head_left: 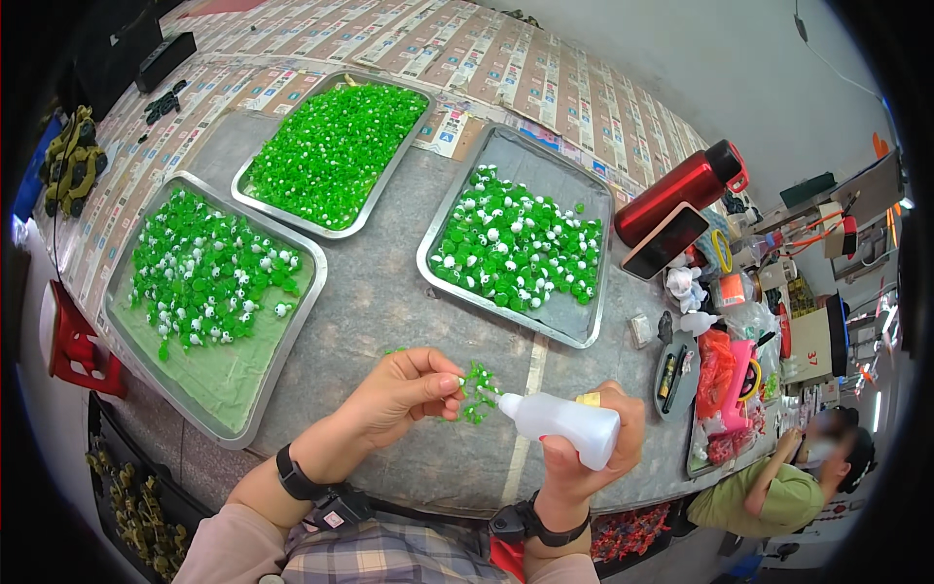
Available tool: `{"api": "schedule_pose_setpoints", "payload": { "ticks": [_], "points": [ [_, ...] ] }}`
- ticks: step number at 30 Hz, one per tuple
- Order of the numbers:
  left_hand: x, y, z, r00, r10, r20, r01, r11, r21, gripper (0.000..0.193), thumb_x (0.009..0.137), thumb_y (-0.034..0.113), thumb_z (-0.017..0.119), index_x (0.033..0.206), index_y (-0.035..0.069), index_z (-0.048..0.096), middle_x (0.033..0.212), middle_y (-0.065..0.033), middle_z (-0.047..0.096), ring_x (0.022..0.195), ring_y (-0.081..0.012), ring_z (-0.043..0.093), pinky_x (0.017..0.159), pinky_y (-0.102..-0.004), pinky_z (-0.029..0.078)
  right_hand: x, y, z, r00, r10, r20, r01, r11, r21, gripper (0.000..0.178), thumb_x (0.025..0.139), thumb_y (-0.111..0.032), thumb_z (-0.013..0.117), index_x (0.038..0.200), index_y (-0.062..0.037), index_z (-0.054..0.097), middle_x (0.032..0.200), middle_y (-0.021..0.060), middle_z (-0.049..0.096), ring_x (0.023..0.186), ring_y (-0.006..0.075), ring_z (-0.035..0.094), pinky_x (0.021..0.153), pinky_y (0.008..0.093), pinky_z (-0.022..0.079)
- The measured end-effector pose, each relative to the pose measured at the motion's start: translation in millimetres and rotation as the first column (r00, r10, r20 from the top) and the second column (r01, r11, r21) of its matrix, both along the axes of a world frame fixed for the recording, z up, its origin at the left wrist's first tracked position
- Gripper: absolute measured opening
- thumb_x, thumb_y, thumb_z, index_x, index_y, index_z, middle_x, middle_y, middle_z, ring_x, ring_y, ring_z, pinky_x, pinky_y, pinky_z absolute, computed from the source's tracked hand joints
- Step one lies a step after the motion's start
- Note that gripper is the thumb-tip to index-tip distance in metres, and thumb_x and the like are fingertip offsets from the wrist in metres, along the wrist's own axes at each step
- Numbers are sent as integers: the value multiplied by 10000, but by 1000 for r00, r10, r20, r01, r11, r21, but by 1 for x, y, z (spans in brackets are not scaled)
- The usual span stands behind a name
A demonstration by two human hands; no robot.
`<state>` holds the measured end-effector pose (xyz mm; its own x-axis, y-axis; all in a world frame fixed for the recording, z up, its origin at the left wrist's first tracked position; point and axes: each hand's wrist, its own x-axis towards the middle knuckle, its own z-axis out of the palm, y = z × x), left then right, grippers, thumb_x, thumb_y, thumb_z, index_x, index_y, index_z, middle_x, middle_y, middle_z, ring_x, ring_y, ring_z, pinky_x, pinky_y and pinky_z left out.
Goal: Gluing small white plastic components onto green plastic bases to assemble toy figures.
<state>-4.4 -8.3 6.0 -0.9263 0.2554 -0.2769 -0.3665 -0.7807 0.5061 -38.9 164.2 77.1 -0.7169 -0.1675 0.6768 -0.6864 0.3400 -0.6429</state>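
Note:
My left hand (413, 389) is closed in a pinch on a small green-and-white plastic piece (462, 382). Wrapped in my right hand (623, 428) is a white squeeze bottle (559, 420), tilted so that its thin nozzle points left toward the pinched piece. Whether the nozzle tip touches that piece cannot be made out. Several small green pieces (477, 409) lie on the grey tabletop (389, 302) around the nozzle. Beyond my hands stand three metal trays: a left tray (219, 399) and a right tray (574, 326) hold green pieces with white balls, a far tray (336, 232) smaller green pieces.
A red flask (666, 200) and a phone (664, 240) are beside the right tray. Farther right come a grey dish (676, 378), yellow tape (721, 250), plastic bags and a pink tool (741, 384). A person in green (754, 496) sits at right. A red stool (83, 355) stands left.

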Motion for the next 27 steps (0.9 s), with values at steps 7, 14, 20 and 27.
{"api": "schedule_pose_setpoints", "payload": {
  "ticks": [7,14,20,27],
  "points": [
    [0,0,0,1000,-2,1,2,1000,0,103,765,114,577,814,31,540,735,-54,569,636,-108,557,593,-226,477,-2,-4,2,1000,17,-26,-16,999,37,455,545,-354,751,743,-54,471,567,35,452,446,162,402,401,261,308],
    [0,1,1,1000,-7,-8,7,1000,-11,107,775,135,569,798,36,534,722,-44,564,623,-103,546,584,-223,469,-1,3,-5,1000,-27,-1,27,997,-75,484,570,-382,733,775,-35,466,569,31,462,457,145,424,410,253,319],
    [0,0,0,1000,-14,-12,14,1000,-16,117,778,152,567,789,40,533,716,-41,563,624,-101,544,581,-224,466,-2,2,-4,999,-47,-19,47,999,5,493,579,-395,724,778,-29,461,577,31,462,484,135,435,433,246,336],
    [2,4,-1,992,93,-82,-104,984,-145,100,765,107,575,810,20,554,727,-42,574,643,-100,545,600,-221,453,2,5,-5,997,-31,69,45,979,-201,486,578,-397,721,765,-30,461,569,21,429,475,118,388,428,229,292]
  ]
}}
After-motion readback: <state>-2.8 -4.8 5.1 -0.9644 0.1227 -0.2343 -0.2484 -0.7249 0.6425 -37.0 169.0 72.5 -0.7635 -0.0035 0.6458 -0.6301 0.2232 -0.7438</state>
